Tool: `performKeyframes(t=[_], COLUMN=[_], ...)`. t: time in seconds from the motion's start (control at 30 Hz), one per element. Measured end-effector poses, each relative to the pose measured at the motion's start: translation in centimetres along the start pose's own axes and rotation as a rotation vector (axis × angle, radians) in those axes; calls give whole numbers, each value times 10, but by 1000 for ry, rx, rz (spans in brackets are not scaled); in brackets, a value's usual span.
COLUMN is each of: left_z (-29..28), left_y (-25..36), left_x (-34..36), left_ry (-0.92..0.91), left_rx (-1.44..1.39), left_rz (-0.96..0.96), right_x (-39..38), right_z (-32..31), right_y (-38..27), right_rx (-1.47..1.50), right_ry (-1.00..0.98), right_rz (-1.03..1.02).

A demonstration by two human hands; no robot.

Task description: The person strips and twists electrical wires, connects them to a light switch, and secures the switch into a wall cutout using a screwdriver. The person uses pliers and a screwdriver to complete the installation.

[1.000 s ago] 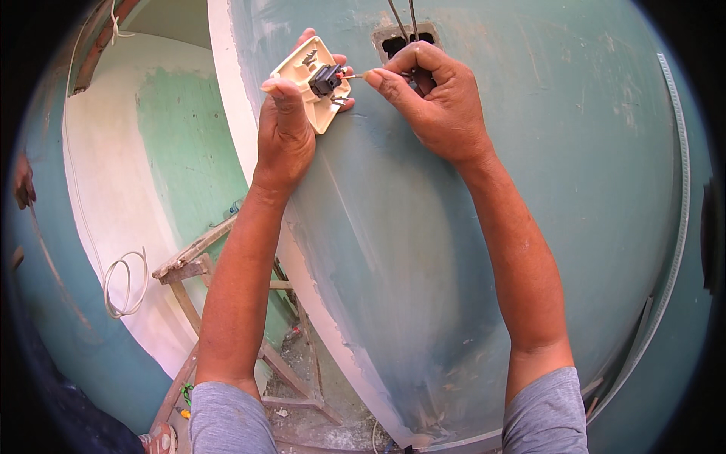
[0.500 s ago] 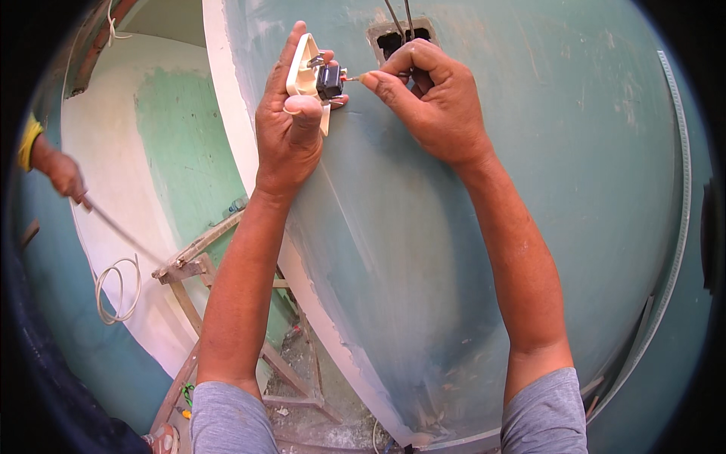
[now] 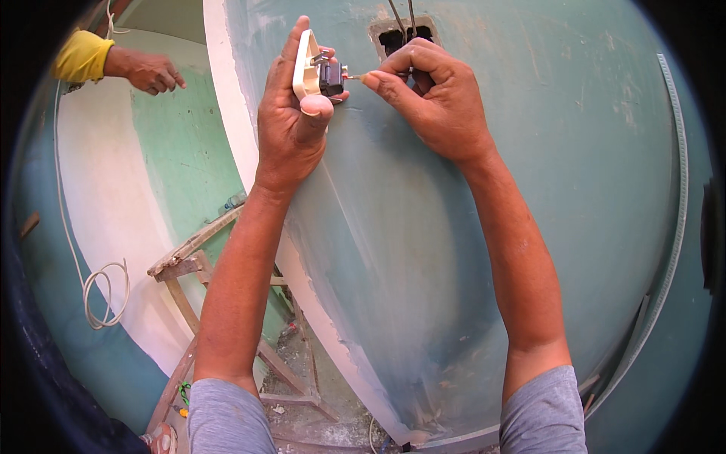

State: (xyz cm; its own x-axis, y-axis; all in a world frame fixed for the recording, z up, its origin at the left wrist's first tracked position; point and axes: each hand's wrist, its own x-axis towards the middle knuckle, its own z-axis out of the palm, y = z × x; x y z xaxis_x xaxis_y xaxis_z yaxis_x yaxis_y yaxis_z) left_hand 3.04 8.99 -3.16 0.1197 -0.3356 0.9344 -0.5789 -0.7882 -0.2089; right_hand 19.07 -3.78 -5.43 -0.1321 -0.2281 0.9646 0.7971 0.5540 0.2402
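Observation:
My left hand grips a cream wall switch plate by its edges, with its back turned to the right. A black switch module sits in the back of the plate. My right hand pinches a thin wire between thumb and forefinger. The wire's tip meets the module's side; whether it is inside a terminal is too small to tell. Behind my right hand, a rectangular wall box opening has dark wires rising from it.
A co-worker's hand in a yellow sleeve reaches in at upper left. Coiled white cable hangs below it. A wooden trestle stands left of my left forearm, above a dusty floor. A perforated white strip runs down the right.
The co-worker's hand has moved up and right, and the long rod it held is out of sight. My hands keep nearly the same place; the plate has turned slightly.

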Motion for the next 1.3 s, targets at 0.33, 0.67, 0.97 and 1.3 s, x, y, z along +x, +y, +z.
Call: performKeyframes(t=[0.33, 0.67, 0.97, 1.3], left_z=[0, 6, 9, 10], left_y=[-1, 9, 4, 6], left_x=[3, 4, 3, 5], left_ry=[-35, 13, 19, 30], left_rx=[245, 147, 49, 49], left_rz=[107, -96, -89, -127], right_x=[2, 8, 56, 52], right_z=[-1, -12, -17, -21], right_y=[1, -11, -8, -18], right_rx=[44, -18, -423, -1], right_ry=[-49, -78, 172, -50], right_rz=[3, 76, -64, 248])
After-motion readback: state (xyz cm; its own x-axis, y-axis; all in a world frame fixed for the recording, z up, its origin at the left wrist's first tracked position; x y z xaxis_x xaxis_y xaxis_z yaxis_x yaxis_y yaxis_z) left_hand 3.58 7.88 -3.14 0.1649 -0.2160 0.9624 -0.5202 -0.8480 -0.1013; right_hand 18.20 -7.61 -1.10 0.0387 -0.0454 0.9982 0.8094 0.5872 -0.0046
